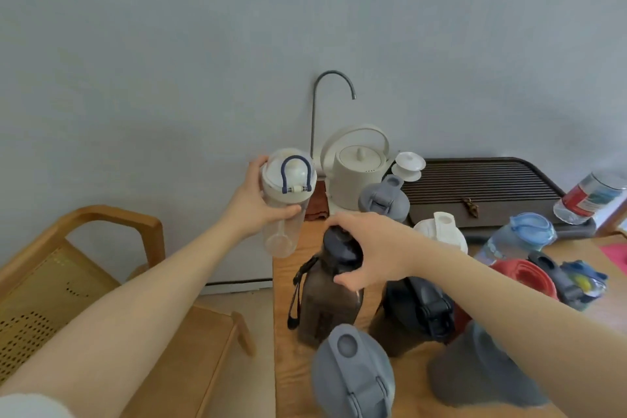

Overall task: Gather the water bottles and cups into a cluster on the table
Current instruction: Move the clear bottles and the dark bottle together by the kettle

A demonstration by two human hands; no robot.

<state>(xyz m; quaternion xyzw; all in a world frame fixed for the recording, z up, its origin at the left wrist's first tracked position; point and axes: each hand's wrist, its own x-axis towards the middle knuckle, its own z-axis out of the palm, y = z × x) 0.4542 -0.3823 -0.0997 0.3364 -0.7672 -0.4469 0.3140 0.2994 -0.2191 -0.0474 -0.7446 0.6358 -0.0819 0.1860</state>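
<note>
My left hand (252, 202) grips a clear bottle (284, 210) with a white lid and blue loop handle, held in the air past the table's left edge. My right hand (368, 249) curls over the dark cap of a smoky brown bottle (322, 302) standing on the wooden table (285, 366). Around it stand several bottles: a grey-lidded one (353, 373) at the front, a black one (415, 310), a red-lidded one (524, 276), a white-lidded one (441, 231), a blue-lidded one (519, 237) and another grey one (383, 198).
A white kettle (356, 176) and a curved metal spout (334, 78) stand at the back by the wall. A dark slatted tea tray (481, 193) holds a lidded white cup (409, 166) and a labelled bottle (588, 197). A wooden chair (101, 282) stands left of the table.
</note>
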